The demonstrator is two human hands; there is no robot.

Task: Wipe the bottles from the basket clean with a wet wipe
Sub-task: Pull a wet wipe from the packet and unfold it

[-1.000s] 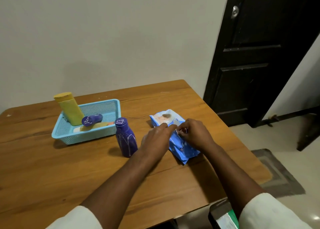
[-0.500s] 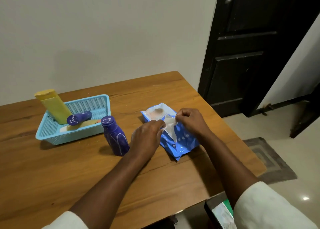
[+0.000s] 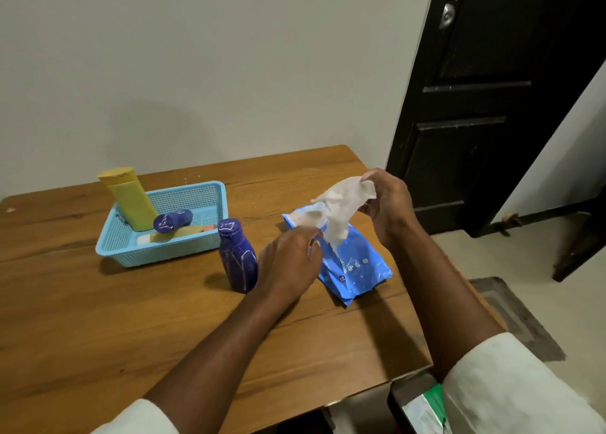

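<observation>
Wooden table (image 3: 98, 319) carries everything. Light blue mesh basket (image 3: 170, 253) at back left: yellow bottle (image 3: 129, 200) leaning upright inside, small dark blue bottle (image 3: 172, 219) lying on its side beside it. Blue wet-wipe pack (image 3: 357, 266) lies flat at right. Second dark blue bottle (image 3: 238, 256) stands between basket and pack (outside basket). Left hand (image 3: 288, 263) fingers curled, pressing pack's open flap. Right hand (image 3: 387, 204) raised above pack, pinching white wet wipe (image 3: 341, 207); wipe's lower end trails into pack opening.

On the brown wooden table (image 3: 82, 319), the dark blue plastic bottle (image 3: 238, 256) stood just before the light blue mesh basket (image 3: 170, 250); right of that bottle lay my blue wet-wipe pack (image 3: 355, 269).
</observation>
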